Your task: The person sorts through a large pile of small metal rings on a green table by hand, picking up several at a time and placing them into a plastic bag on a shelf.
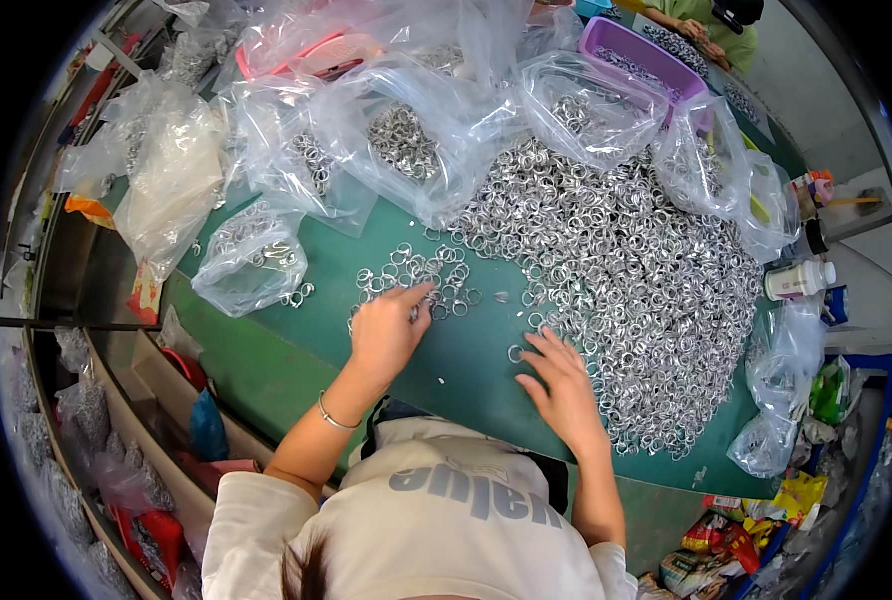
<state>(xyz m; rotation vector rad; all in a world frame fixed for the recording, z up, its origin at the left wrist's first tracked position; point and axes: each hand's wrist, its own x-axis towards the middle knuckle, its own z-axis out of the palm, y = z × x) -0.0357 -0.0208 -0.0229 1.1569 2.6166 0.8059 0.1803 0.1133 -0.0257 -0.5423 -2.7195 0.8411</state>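
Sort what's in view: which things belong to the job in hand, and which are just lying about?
Part of the job:
left hand, at the small ring cluster
right hand, at the edge of the large ring pile
green table

Apparently just lying about:
white bottle
yellow packet
green packet

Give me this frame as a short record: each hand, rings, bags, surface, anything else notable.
left hand: at small ring cluster; grip unclear
right hand: fingers spread, beside large ring heap
rings: silver-coloured metal
surface: green tabletop
bags: several clear plastic bags, some holding rings
bin: purple bin, far right, rings inside
nearby: white bottle, right; co-worker, upper right
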